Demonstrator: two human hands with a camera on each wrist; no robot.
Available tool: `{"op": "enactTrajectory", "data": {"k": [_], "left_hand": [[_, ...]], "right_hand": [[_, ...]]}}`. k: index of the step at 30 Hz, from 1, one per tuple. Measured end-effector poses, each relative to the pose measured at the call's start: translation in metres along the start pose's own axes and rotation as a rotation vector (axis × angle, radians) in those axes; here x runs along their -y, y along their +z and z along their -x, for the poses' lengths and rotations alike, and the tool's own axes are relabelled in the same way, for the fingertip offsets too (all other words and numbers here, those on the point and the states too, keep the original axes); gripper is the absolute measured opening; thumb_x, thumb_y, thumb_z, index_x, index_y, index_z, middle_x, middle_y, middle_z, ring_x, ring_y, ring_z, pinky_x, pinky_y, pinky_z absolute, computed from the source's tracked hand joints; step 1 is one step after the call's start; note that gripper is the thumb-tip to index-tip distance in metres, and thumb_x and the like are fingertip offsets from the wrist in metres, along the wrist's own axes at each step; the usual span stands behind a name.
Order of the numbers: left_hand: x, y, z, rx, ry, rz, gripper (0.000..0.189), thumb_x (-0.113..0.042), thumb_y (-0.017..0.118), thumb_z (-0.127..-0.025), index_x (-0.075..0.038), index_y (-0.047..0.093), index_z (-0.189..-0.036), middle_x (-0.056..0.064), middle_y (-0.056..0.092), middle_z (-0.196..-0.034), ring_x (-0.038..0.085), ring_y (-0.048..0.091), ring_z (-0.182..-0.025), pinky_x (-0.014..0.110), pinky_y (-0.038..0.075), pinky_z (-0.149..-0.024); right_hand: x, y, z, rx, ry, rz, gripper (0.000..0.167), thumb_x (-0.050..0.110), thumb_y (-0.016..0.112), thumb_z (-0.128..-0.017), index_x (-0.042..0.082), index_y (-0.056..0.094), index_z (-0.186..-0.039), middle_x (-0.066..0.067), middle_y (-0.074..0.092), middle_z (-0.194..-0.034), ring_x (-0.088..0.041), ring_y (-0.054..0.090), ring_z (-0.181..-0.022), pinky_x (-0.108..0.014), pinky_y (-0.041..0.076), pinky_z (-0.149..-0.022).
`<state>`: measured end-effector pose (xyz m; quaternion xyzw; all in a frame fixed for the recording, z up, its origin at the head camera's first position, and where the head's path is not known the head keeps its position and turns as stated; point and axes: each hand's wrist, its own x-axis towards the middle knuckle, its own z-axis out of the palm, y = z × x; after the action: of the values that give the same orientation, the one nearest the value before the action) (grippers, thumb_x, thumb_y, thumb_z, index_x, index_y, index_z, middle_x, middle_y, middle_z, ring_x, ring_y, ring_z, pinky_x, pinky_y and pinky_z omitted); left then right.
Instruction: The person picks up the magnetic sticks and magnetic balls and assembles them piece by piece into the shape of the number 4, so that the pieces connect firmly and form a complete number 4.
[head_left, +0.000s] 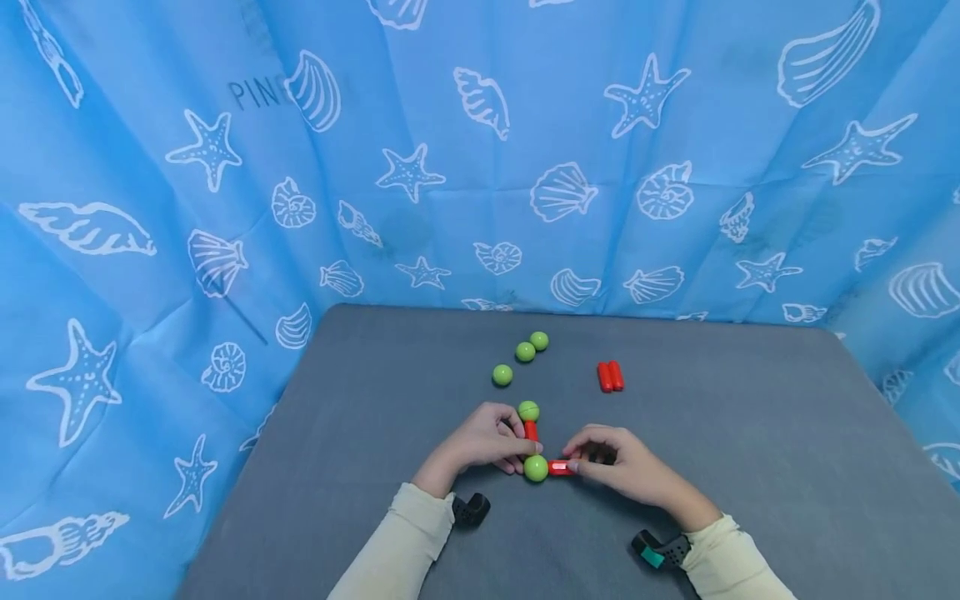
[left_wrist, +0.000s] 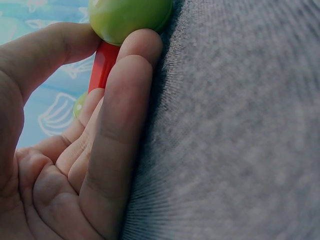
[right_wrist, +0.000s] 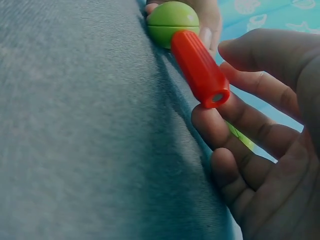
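Note:
In the head view my left hand [head_left: 483, 437] pinches a short red rod [head_left: 531, 431] between thumb and fingers, beside a green ball [head_left: 536, 468]. The rod runs from this ball to another green ball [head_left: 528, 411] farther back. My right hand [head_left: 618, 460] holds a second red rod [head_left: 559, 467], whose far end meets the nearer ball from the right. In the right wrist view this red rod [right_wrist: 200, 70] is ribbed, with a small metallic disc in its end. The left wrist view shows my fingertips right against the green ball [left_wrist: 127, 20].
Beyond my hands lie three loose green balls [head_left: 502, 375]. Two red rods [head_left: 611, 377] lie side by side at the back right. Grey cloth [head_left: 390, 375] covers the table, and a blue curtain [head_left: 480, 158] with sea-shell prints hangs behind it.

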<state>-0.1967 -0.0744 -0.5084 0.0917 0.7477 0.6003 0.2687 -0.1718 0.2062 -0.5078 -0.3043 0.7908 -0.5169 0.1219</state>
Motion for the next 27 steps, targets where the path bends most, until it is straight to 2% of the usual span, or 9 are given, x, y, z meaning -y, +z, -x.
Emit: {"op": "enactTrajectory", "data": {"k": [8,18,24,27], "left_hand": [[-0.002,-0.003,-0.005,0.014,-0.003,-0.027,0.031,-0.025,0.089,-0.088,-0.006,0.065,-0.093,0.011,0.079,-0.078,0.016,0.074,-0.061,0.031,0.064,-0.059],[-0.002,-0.005,-0.004,0.008,-0.007,-0.02,0.031,-0.025,0.089,-0.089,-0.006,0.065,-0.094,0.012,0.079,-0.08,0.016,0.074,-0.061,0.031,0.064,-0.059],[-0.001,-0.002,-0.002,0.008,-0.005,-0.017,0.032,-0.026,0.089,-0.088,-0.006,0.064,-0.094,0.012,0.079,-0.079,0.016,0.074,-0.061,0.031,0.064,-0.059],[0.0,0.0,-0.001,0.003,-0.003,-0.02,0.032,-0.027,0.089,-0.088,-0.006,0.064,-0.094,0.012,0.079,-0.079,0.016,0.074,-0.06,0.032,0.064,-0.06]], "right_hand": [[0.002,-0.008,-0.003,-0.053,-0.018,0.04,0.013,0.01,0.07,-0.103,0.006,0.075,-0.115,-0.004,0.074,-0.101,-0.014,0.067,-0.084,-0.028,0.058,-0.073],[0.013,-0.032,-0.024,-0.146,-0.047,0.139,0.013,0.009,0.072,-0.101,0.005,0.075,-0.112,0.0,0.075,-0.104,-0.012,0.068,-0.092,-0.027,0.06,-0.081],[0.019,-0.046,-0.043,-0.179,-0.049,0.139,0.013,0.008,0.071,-0.102,0.011,0.076,-0.113,-0.009,0.075,-0.107,-0.013,0.068,-0.094,-0.026,0.059,-0.081],[0.019,-0.051,-0.054,-0.192,-0.046,0.134,0.013,0.008,0.07,-0.102,0.01,0.076,-0.114,-0.014,0.075,-0.109,-0.016,0.069,-0.094,-0.026,0.059,-0.078]]}}
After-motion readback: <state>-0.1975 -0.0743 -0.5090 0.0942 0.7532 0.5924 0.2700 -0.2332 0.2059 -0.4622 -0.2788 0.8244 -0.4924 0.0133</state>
